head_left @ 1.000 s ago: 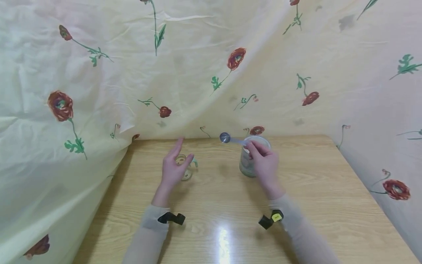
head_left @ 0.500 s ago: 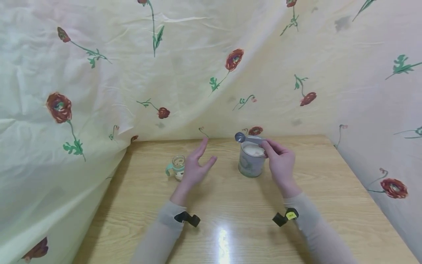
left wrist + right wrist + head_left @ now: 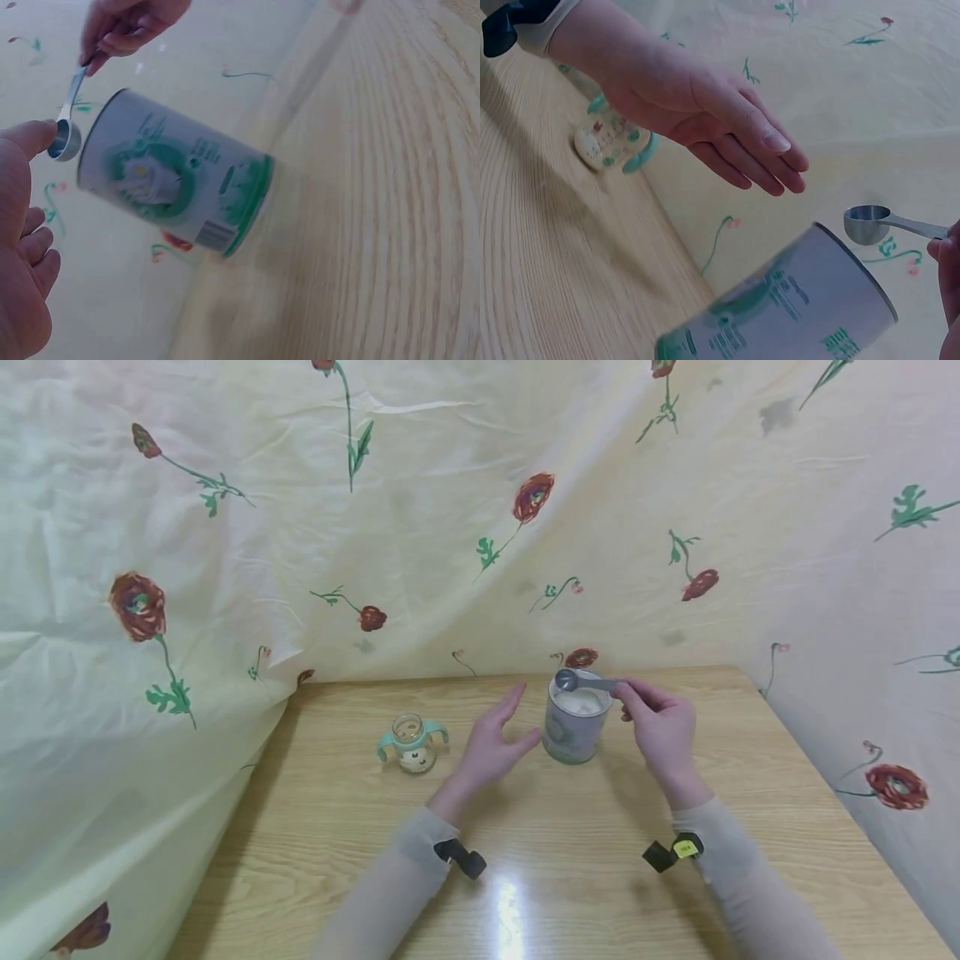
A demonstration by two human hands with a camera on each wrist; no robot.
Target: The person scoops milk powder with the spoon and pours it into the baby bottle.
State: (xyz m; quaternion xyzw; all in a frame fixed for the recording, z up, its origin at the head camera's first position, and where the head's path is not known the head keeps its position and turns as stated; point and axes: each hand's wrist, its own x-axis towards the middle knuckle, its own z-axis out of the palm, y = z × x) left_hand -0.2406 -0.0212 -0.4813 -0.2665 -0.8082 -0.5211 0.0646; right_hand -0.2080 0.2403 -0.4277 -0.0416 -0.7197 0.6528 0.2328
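Note:
My right hand (image 3: 663, 731) pinches the handle end of a metal measuring spoon (image 3: 868, 225). The spoon's bowl is over the open top of a white and green can (image 3: 573, 731), which stands upright on the table and has white powder inside. My left hand (image 3: 495, 742) is just left of the can, with fingers straight and thumb spread, holding nothing. In the right wrist view the left hand (image 3: 705, 112) is apart from the can. Left of that hand stands a small glass baby bottle (image 3: 415, 747) with mint-green handles and an open top.
The wooden table (image 3: 315, 843) reaches back to a cream cloth (image 3: 420, 527) printed with red poppies, which also hangs along the left and right sides. Black wrist cameras sit on both sleeves (image 3: 397, 877).
Both hands have moved to the right. The spoon has gone from left of the can to over its mouth. The left hand has left the bottle's side, uncovering the bottle.

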